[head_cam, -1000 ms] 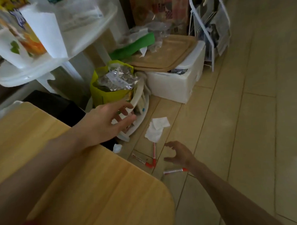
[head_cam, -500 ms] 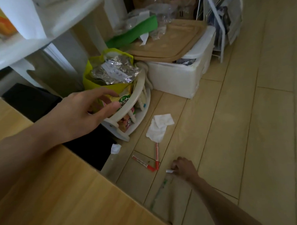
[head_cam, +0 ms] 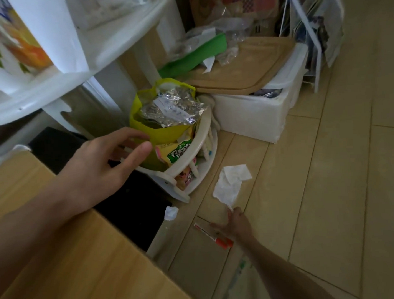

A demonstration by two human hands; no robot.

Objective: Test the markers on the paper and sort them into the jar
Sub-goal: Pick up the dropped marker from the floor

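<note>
The left hand (head_cam: 102,169) is held in the air over the far edge of the counter (head_cam: 60,257). Its fingers are spread and a little bent, and nothing is held in it. The right hand (head_cam: 237,224) is stretched down to the floor (head_cam: 328,188). Its fingers are laid low on the floor by the pens. Whether anything is pinched by it cannot be told, because the fingers are small and blurred.

One marker (head_cam: 206,233) is seen lying flat on the floor, just left of the right hand. It is white with a red cap at the near end, and it is slanted. Whether it is touched by the thumb cannot be told. The white tip of a second marker (head_cam: 229,208) is seen poking out past the fingers of the right hand. The rest of it is hidden under the hand.

A crumpled tissue (head_cam: 230,184) is lying on the floor just past that tip. A small white scrap (head_cam: 171,212) is lying near the counter's corner. A yellow bag (head_cam: 166,132) full of shiny wrappers is stood in a white rack (head_cam: 204,135) just beyond the left hand. A white box (head_cam: 251,117) is set beside the rack, and a wooden board (head_cam: 244,68) is laid on top of it. A white shelf (head_cam: 92,54) is seen above.
</note>
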